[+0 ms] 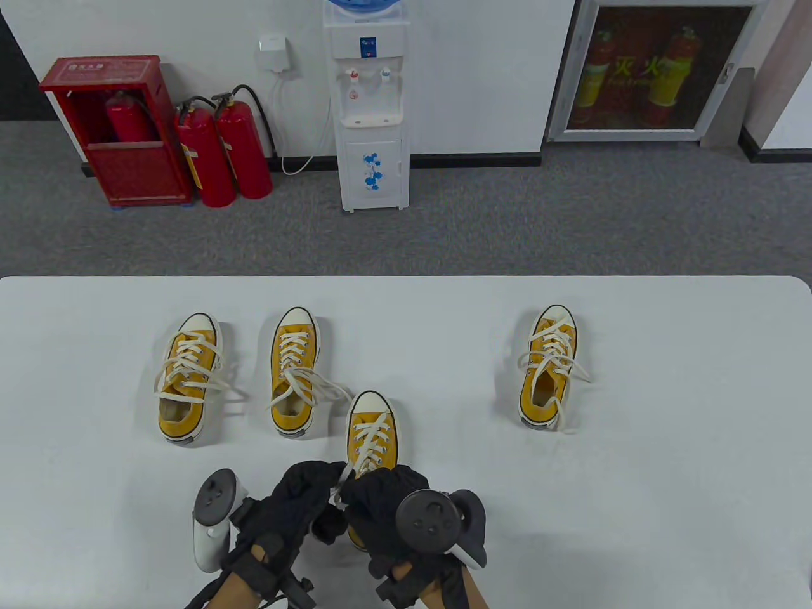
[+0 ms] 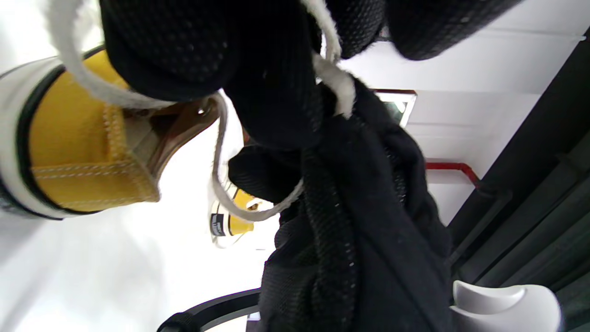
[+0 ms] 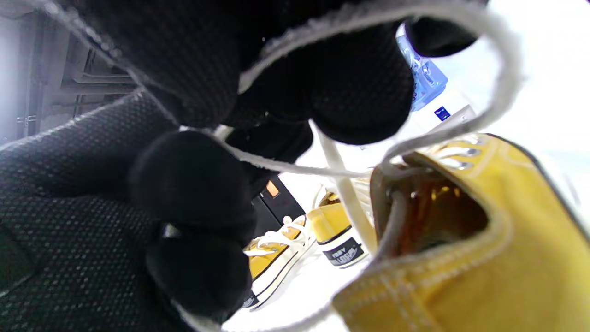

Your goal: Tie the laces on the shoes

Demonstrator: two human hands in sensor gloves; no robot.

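A yellow canvas shoe point(image 1: 372, 434) with white laces stands toe-away at the table's front middle. Both gloved hands meet over its heel end. My left hand point(image 1: 303, 502) grips a white lace point(image 2: 339, 83) between its fingers. My right hand point(image 1: 379, 501) holds a loop of lace point(image 3: 479, 60) that runs from the shoe's top eyelets. The shoe's open collar shows in the left wrist view point(image 2: 78, 157) and in the right wrist view point(image 3: 461, 240). The hands hide the knot area in the table view.
Three more yellow shoes stand on the white table point(image 1: 666, 507): one at far left point(image 1: 187, 377), one beside it point(image 1: 293, 371) with loose laces trailing right, one at right point(image 1: 549, 365). Beyond the table are fire extinguishers and a water dispenser.
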